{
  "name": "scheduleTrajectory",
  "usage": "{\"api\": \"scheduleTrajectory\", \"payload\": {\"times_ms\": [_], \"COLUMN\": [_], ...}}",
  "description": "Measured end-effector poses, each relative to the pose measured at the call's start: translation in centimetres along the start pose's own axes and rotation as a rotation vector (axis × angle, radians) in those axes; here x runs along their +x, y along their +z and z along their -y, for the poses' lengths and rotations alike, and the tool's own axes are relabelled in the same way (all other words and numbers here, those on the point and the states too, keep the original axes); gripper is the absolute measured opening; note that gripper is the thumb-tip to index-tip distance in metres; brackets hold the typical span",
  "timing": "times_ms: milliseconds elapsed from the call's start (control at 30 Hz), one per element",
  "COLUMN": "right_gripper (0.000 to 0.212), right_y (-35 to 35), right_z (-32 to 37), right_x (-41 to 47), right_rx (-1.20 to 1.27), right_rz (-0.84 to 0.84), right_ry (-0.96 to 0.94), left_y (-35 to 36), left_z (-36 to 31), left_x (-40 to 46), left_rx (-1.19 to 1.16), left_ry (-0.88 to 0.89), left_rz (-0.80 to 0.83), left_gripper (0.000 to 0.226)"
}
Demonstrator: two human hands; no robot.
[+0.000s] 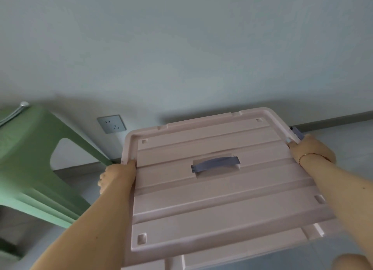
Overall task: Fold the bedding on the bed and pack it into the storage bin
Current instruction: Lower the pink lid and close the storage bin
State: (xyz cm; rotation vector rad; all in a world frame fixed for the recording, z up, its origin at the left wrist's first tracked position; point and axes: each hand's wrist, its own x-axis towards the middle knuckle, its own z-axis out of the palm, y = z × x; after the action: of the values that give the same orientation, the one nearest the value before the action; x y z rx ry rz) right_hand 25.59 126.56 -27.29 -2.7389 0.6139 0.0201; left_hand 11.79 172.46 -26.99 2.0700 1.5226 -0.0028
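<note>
A pale wall with a socket (111, 123) met a grey floor, and a green plastic stool (30, 148) stood to our left. We held the pink lid (212, 189) of the storage bin by its two side rims, our left hand (118, 176) curled round the left edge and our right hand (310, 150) wrapped over the right edge near a grey-blue latch (297, 133). The bin (252, 255) itself showed only as a pale rim just under the lid's near edge, so we could not tell whether the lid was seated on it. The lid looked stiff, light and smooth, and we judged the raised rims a surer hold than the grey-blue handle (216, 164) at its centre, since one grip there would let it tip. The stool stood close on the left and the wall lay just beyond, so free room seemed to lie to the right and towards us. No bedding or bed was in view.
</note>
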Motion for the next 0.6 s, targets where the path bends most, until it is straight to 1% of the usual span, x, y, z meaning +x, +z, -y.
{"api": "scheduleTrajectory", "payload": {"times_ms": [133, 200, 333, 600], "right_gripper": [0.045, 0.044, 0.041, 0.035], "right_y": [-0.3, -0.4, -0.1, 0.6], "right_z": [0.4, 0.5, 0.5, 0.8], "right_x": [-1.2, -1.4, -1.4, -1.0], "right_rx": [-0.020, -0.042, -0.072, -0.138], "right_rz": [-0.043, -0.066, -0.099, -0.144], "right_ry": [-0.038, -0.017, 0.002, -0.008], "left_y": [0.4, 0.7, 0.8, 0.8], "left_z": [0.4, 0.4, 0.5, 0.3], "left_x": [-1.0, -1.5, -2.0, -2.4], "left_rx": [0.012, 0.052, 0.114, 0.223], "left_ry": [0.137, 0.176, 0.208, 0.246], "left_rz": [-0.122, -0.156, -0.206, -0.253], "left_gripper": [0.053, 0.047, 0.047, 0.043]}}
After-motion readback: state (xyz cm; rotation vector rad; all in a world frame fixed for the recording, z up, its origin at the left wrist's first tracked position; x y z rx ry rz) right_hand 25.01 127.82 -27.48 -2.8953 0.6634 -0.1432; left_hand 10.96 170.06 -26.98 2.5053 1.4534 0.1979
